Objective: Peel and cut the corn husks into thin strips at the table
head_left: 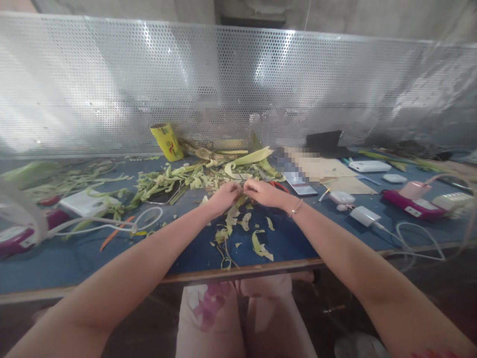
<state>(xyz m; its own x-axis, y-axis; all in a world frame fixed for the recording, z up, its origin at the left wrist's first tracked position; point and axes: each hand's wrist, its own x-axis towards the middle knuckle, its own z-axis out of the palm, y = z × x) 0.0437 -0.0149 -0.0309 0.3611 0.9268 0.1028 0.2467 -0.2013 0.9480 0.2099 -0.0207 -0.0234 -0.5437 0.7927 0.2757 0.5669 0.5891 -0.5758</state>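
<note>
My left hand (224, 195) and my right hand (263, 192) meet over the middle of the blue table (298, 238), fingers curled and pinched together on a pale green leaf strip (233, 215) that hangs down between them. A bracelet sits on my right wrist. Just behind my hands lies a heap of green leaf strips and husks (208, 174). Cut leaf scraps (261, 246) lie scattered on the table in front of me.
A yellow roll (166, 141) leans against the perforated metal screen (238, 79). Red-handled scissors (278, 186) lie beside my right hand. White boxes, cables, a pink device (413, 199) and brown paper (331, 171) are to the right; a white box (84, 204) and cord to the left.
</note>
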